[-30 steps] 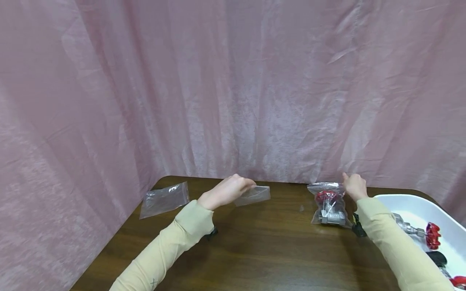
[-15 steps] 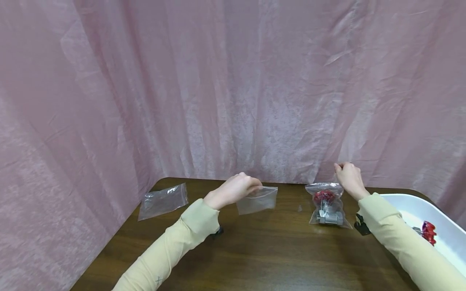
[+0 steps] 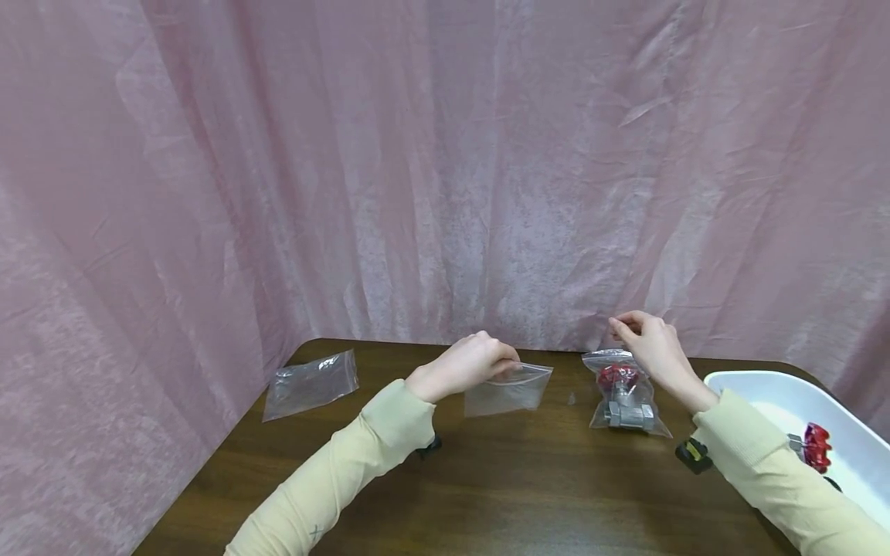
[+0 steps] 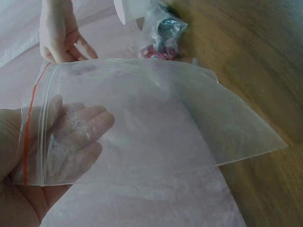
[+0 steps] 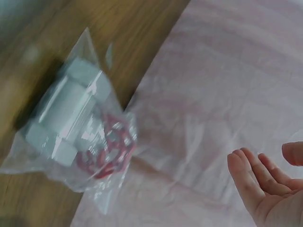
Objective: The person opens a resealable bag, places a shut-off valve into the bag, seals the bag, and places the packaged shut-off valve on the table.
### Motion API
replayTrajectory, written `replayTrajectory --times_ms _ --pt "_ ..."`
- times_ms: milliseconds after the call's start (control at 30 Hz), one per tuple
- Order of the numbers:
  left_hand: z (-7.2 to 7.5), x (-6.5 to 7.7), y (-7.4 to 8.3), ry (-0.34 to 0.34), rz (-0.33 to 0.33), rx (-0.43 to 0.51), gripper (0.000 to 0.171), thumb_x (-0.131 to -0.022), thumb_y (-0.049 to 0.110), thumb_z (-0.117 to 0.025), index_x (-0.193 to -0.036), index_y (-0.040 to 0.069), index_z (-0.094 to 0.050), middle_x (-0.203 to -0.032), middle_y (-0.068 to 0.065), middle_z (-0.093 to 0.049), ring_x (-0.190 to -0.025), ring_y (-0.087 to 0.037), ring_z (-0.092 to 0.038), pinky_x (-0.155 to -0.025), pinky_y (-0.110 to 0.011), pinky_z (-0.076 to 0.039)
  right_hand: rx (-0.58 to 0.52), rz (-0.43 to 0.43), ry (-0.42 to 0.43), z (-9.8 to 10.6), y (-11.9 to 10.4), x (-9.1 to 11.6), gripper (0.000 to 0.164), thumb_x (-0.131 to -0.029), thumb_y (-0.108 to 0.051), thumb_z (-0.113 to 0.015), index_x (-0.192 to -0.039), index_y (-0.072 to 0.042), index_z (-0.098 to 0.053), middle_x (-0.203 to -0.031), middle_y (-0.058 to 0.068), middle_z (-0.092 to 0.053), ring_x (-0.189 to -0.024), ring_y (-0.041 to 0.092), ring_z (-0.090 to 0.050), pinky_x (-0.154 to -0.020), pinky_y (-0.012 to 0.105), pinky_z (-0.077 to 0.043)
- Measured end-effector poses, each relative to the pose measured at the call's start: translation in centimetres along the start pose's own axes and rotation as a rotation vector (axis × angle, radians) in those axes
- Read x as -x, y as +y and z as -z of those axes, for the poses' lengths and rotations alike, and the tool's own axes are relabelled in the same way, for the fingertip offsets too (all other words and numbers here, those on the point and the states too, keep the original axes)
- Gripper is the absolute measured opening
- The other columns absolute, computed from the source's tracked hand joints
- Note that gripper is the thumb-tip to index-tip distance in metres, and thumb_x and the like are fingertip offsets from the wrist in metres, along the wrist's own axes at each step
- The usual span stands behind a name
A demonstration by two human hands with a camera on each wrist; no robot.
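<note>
My left hand (image 3: 467,364) grips a clear zip bag (image 3: 504,398) by its top end, above the table. In the left wrist view the bag (image 4: 142,127) has a red line along its mouth, and the fingers show through the film. My right hand (image 3: 653,347) hovers past the table's far side, fingers loosely bent and nothing between them; the right wrist view shows thumb and fingers apart. Just left of that hand, a metal valve with a red handwheel (image 3: 619,377) lies inside another clear zip bag (image 5: 66,109) on the table.
A white bin (image 3: 737,378) stands at the right with a red-handled valve (image 3: 816,448) in it, partly hidden by my sleeve. Another flat clear bag (image 3: 309,386) lies at the table's left. A small clear scrap (image 3: 572,398) sits mid-table. A pink curtain (image 3: 445,170) hangs behind.
My left hand has moved right with the zip bag, which now shows more fully. My right hand has shifted left, from beside the bagged valve to above and behind it, and its fingers have loosened.
</note>
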State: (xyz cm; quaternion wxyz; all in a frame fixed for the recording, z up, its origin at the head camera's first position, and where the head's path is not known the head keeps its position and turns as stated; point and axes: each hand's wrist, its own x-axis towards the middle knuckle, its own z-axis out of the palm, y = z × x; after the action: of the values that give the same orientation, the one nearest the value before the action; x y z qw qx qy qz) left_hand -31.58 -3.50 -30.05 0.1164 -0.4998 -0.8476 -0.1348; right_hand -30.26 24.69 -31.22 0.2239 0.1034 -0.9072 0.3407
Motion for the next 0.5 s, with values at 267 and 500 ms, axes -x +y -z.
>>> replayTrajectory --times_ms 267,500 --pt "-0.3 -1.0 0.9 -0.001 -0.026 -0.001 0.012 -0.09 0.016 -0.059 -0.082 0.011 -0.067 -0.06 0.011 -0.052 -0.051 0.003 -0.043 -0.052 -0.013 -0.036 -0.057 0.033 -0.063 -0.2 -2.5 1.5 0.033 -0.093 -0.03 -0.052 -0.1 0.0 -0.063 -0.087 0.011 -0.066 -0.075 0.02 -0.062 -0.068 0.038 -0.047" --pt "-0.7 -1.7 1.4 0.008 -0.058 -0.011 0.015 -0.09 0.016 -0.058 -0.077 0.012 -0.065 -0.056 0.011 -0.047 -0.049 0.002 -0.039 -0.05 -0.014 -0.034 -0.11 0.026 -0.171 -0.8 -4.8 2.7 0.031 -0.086 -0.036 -0.061 -0.095 -0.006 -0.065 -0.065 0.0 -0.058 -0.055 0.018 -0.053 -0.053 0.031 -0.043"
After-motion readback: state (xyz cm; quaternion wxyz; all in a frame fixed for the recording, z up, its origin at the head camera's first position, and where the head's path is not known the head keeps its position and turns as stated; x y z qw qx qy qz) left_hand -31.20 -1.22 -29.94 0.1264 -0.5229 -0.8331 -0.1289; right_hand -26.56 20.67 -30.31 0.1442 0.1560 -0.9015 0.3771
